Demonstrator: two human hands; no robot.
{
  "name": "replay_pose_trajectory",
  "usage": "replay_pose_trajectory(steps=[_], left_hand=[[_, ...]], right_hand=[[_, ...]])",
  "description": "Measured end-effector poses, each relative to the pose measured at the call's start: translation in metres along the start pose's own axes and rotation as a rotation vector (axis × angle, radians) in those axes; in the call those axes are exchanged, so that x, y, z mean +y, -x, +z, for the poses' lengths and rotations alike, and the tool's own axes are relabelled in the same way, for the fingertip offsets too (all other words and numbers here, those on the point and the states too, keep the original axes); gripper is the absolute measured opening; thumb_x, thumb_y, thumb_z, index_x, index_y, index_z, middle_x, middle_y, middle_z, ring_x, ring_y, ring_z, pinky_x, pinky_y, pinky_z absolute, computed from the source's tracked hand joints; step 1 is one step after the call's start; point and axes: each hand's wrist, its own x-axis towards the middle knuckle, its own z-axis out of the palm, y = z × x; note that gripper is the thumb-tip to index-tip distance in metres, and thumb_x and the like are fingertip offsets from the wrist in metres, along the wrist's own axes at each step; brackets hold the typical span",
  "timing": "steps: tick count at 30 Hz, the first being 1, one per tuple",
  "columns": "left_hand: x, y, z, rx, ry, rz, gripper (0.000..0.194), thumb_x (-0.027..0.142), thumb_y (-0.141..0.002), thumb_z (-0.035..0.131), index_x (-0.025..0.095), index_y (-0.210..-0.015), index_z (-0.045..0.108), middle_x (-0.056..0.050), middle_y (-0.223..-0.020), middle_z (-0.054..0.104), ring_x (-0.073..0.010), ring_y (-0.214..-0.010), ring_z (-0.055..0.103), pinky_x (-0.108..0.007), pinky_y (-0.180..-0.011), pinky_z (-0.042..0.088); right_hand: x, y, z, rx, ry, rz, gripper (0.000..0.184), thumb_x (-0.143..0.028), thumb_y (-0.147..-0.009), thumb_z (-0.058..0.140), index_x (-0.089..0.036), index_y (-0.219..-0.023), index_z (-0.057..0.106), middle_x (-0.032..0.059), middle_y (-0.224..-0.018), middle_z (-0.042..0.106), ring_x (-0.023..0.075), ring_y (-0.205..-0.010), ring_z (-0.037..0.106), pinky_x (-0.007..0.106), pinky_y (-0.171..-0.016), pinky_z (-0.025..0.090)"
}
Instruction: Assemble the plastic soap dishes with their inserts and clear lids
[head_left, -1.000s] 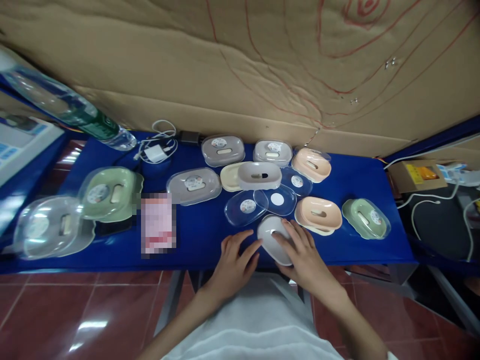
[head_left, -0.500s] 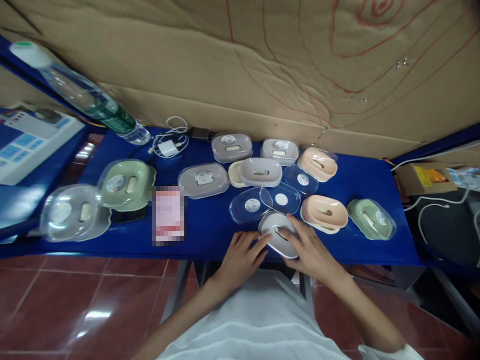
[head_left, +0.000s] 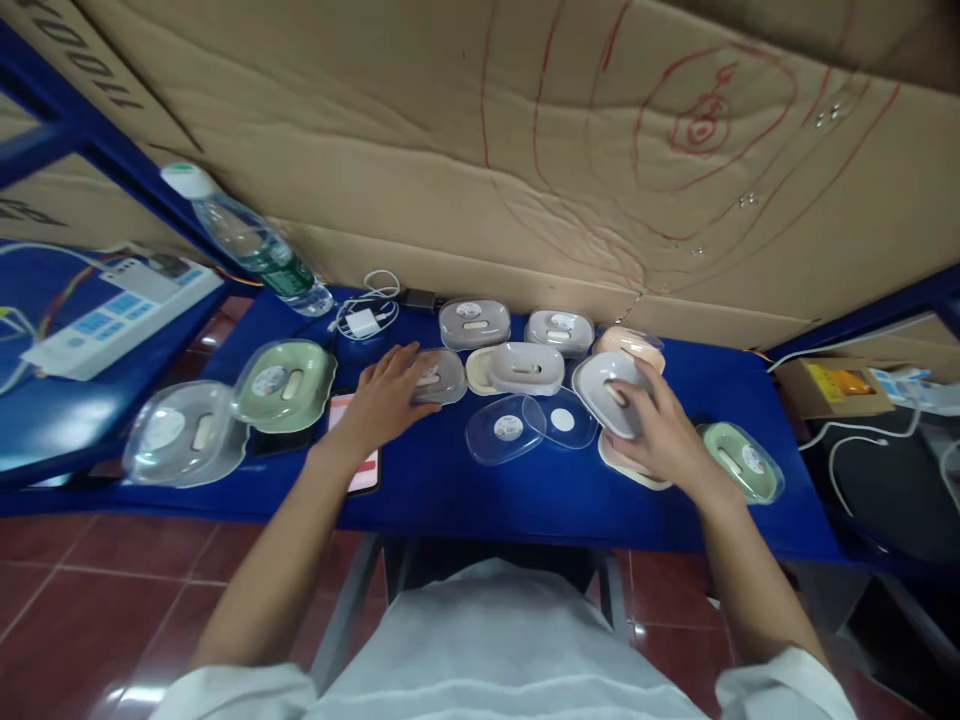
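My right hand point(head_left: 660, 430) grips a pale grey soap dish point(head_left: 602, 385), its fingers at the slotted middle. The dish is tilted above a peach soap dish, whose cream base point(head_left: 634, 468) shows underneath. My left hand point(head_left: 386, 400) rests over the left end of a grey soap box with a clear lid point(head_left: 444, 377). Its fingers are spread, thumb on the near side, and they hide part of the lid. Between the hands, another pale grey dish point(head_left: 527, 368) overlaps a cream piece point(head_left: 480, 370). Two clear lids point(head_left: 495, 435) lie overlapping in front of them.
Lidded soap boxes line the back, grey point(head_left: 474, 325) and peach point(head_left: 637, 345). Green boxes stand left point(head_left: 289, 385) and right point(head_left: 742, 462). A phone point(head_left: 365, 475) lies under my left forearm. A water bottle point(head_left: 259, 255), charger point(head_left: 364, 322) and power strip point(head_left: 127, 315) are at left.
The pale grey dish has been lifted from the front edge and carried right and back by my right hand. My left hand has left it and moved left to the lidded grey box.
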Motion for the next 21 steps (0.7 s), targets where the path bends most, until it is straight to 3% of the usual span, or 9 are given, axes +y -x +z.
replay_pose_trajectory(steps=[4,8,11,15,18,21], left_hand=[[-0.014,-0.017,-0.009,-0.102,0.155,-0.038,0.082,0.051,-0.078,0.090,0.038,-0.153,0.061,-0.010,-0.163,0.057,-0.0444,-0.149,0.053,-0.066,-0.124,0.040],[-0.009,-0.016,-0.008,-0.078,0.226,-0.044,0.077,0.070,-0.087,0.076,0.032,-0.152,0.062,-0.009,-0.152,0.067,-0.0374,-0.138,0.064,-0.053,-0.119,0.049],[-0.002,-0.013,0.001,-0.055,0.298,-0.048,0.078,0.076,-0.092,0.065,0.028,-0.153,0.061,-0.009,-0.148,0.070,-0.0315,-0.132,0.069,-0.044,-0.113,0.055],[0.001,-0.017,0.010,0.052,0.319,-0.096,0.078,0.073,-0.096,0.061,0.022,-0.155,0.057,-0.012,-0.152,0.067,-0.0312,-0.138,0.065,-0.045,-0.119,0.051],[0.000,-0.024,0.011,0.164,0.271,-0.196,0.076,0.069,-0.099,0.061,0.021,-0.158,0.054,-0.015,-0.156,0.063,-0.0359,-0.145,0.059,-0.052,-0.122,0.045],[-0.002,-0.026,0.012,0.214,0.213,-0.279,0.074,0.064,-0.097,0.066,0.022,-0.158,0.055,-0.018,-0.153,0.064,-0.0415,-0.144,0.058,-0.059,-0.120,0.045]], right_hand=[[0.019,-0.043,0.018,-0.019,-0.013,0.035,0.076,-0.049,-0.098,0.074,-0.025,-0.163,0.044,0.0205,-0.183,0.010,0.0436,-0.170,0.014,0.068,-0.130,0.029],[-0.013,-0.064,0.025,0.045,-0.008,-0.012,0.078,-0.052,-0.102,0.072,-0.025,-0.167,0.039,0.0224,-0.184,0.008,0.0444,-0.171,0.008,0.076,-0.130,0.015],[-0.062,-0.077,0.032,0.090,-0.025,-0.138,0.063,-0.046,-0.108,0.064,-0.023,-0.163,0.045,0.0216,-0.181,0.024,0.0393,-0.169,0.022,0.071,-0.132,0.018],[-0.124,-0.098,0.063,-0.085,-0.103,-0.469,0.042,-0.037,-0.110,0.061,-0.018,-0.148,0.061,0.0170,-0.158,0.060,0.0301,-0.150,0.053,0.051,-0.126,0.039],[-0.150,-0.115,0.091,-0.186,-0.101,-0.590,0.035,-0.026,-0.105,0.069,-0.015,-0.138,0.067,0.0159,-0.148,0.067,0.0294,-0.144,0.057,0.049,-0.125,0.039],[-0.158,-0.127,0.108,-0.207,-0.097,-0.645,0.031,-0.016,-0.102,0.069,-0.017,-0.133,0.070,0.0137,-0.140,0.073,0.0277,-0.137,0.061,0.052,-0.125,0.038]])
